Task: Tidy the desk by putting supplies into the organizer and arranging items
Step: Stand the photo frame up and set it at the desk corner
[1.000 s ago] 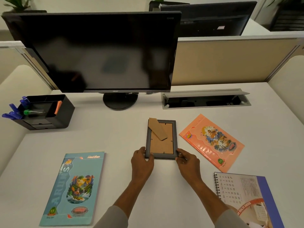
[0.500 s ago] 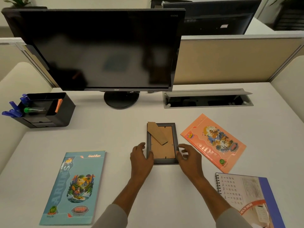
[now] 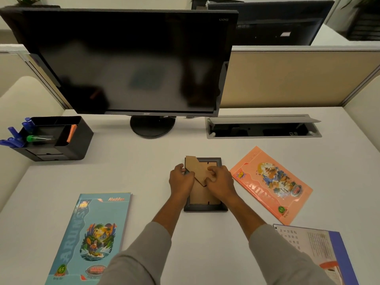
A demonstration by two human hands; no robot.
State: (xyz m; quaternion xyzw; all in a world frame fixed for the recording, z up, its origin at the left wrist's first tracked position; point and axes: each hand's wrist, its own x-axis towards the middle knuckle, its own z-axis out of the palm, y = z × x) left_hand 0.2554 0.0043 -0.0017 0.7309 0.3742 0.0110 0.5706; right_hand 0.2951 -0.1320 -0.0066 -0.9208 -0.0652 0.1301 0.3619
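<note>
A grey picture frame (image 3: 205, 206) lies face down at the desk's middle, brown backing up, its cardboard stand (image 3: 197, 167) raised slightly. My left hand (image 3: 181, 179) rests on the frame's left edge with fingers against the stand. My right hand (image 3: 221, 179) pinches the stand's lower right part. A black desk organizer (image 3: 80, 138) stands at the far left with blue pens (image 3: 12, 140), a green-capped item and an orange item inside.
A blue notebook (image 3: 90, 237) lies at near left, an orange notebook (image 3: 271, 184) to the right of the frame, a spiral calendar (image 3: 316, 251) at near right. A monitor (image 3: 131, 62) on a round stand and an open cable tray (image 3: 263, 128) occupy the back.
Both hands moved from the frame's lower corners up along its sides to the cardboard stand. The frame stayed flat in about the same place.
</note>
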